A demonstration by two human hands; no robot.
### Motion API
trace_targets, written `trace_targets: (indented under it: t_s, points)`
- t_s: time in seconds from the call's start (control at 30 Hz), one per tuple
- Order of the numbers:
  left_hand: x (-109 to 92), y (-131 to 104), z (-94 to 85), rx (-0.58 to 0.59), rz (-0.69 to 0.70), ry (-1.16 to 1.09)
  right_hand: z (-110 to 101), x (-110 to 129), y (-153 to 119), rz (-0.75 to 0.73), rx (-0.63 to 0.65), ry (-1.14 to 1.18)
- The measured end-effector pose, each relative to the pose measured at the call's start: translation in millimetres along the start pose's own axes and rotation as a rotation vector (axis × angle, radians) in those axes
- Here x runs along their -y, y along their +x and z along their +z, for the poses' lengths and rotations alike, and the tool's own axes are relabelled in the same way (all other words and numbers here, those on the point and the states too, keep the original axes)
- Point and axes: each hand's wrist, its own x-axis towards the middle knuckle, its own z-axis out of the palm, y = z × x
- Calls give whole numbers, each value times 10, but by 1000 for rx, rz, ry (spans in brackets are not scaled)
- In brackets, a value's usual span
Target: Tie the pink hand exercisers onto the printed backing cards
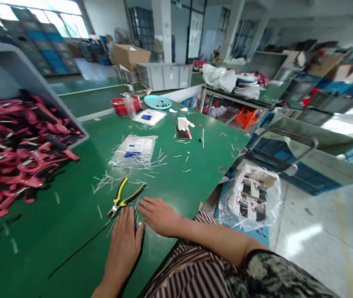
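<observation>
On the green table [80, 186], my left hand [124, 240] lies palm down near the front edge, its fingers stretched forward and its thumb apart. Just right of it, my right hand [159, 216] rests flat with extended fingers pointing left. Neither hand shows anything held. Pliers with yellow and black handles [121, 200] lie spread beyond my left fingertips, their jaws close to that hand. A thin dark cord [78, 249] runs from near the jaws toward the lower left. White strips [106, 181] are scattered behind the pliers, beside a clear plastic bag with a blue label [135, 150].
At the left, a tilted grey bin [44, 85] spills pink and black tools [24, 153]. Farther back are a red basket [120, 106], a turquoise plate [157, 102] and a white glove [184, 123]. A plastic-wrapped bundle [253, 196] stands right of the table.
</observation>
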Motion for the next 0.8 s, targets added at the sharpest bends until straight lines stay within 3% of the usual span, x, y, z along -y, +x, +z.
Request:
trace_targets:
  t_s: [0.07, 0.13, 0.23, 0.3, 0.37, 0.43, 0.5, 0.57, 0.67, 0.8]
  points:
    - [-201, -79, 74, 22, 47, -14, -14, 14, -185, 11, -4, 8]
    - [-533, -166, 143, 68, 90, -46, -68, -8, -492, 41, -12, 29]
    - [-1094, -189, 204, 178, 222, -152, -152, -192, -1189, 105, -30, 102]
    - [-1430, -77, 195, 285, 346, -268, -107, -440, -1758, 200, -77, 251]
    - [-1732, 152, 162, 396, 452, -355, 65, -789, -2324, 486, -246, 547]
    - [-2029, 480, 160, 459, 533, -377, 327, -1217, -2820, 1012, -671, 1022]
    - [-2342, 857, 246, 476, 597, -377, 594, -1681, -3222, 1253, -808, 1171]
    - [-2659, 1238, 451, 484, 653, -376, 797, -2137, -3541, 1392, -882, 1319]
    - [-3068, 1771, 924, 469, 702, -316, 953, -2780, -3910, 1500, -993, 1543]
    - [-3380, 2367, 1518, 394, 757, -107, 1080, -3676, -4253, 1567, -1188, 1731]
